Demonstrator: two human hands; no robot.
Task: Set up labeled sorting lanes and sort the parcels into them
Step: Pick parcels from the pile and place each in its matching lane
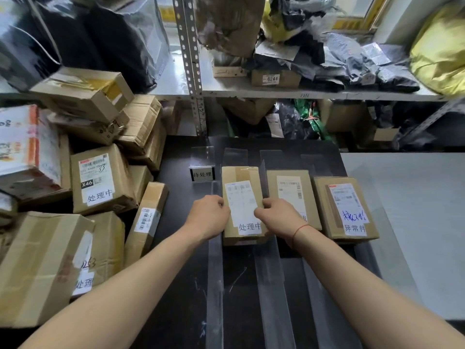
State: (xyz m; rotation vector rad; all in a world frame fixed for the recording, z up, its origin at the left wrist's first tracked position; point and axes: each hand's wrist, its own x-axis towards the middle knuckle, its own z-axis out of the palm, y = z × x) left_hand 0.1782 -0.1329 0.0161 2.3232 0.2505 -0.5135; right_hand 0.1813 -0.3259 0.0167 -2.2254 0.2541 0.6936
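A brown parcel (241, 197) with a white label reading 处理中 lies in the second lane on the dark table (181, 285). My left hand (208, 217) grips its left side and my right hand (279, 217) grips its right side. Clear acrylic dividers (214, 273) mark the lanes. A small sign reading 待处理 (202, 174) stands at the head of the first lane. To the right, a second parcel (289, 192) lies in the third lane, and a parcel marked 异常件 (344, 207) lies in the fourth.
A heap of cardboard parcels (100, 180) fills the left side, some labelled 处理中. Metal shelving (191, 59) behind holds bags and boxes. A grey surface (407, 210) adjoins the table on the right.
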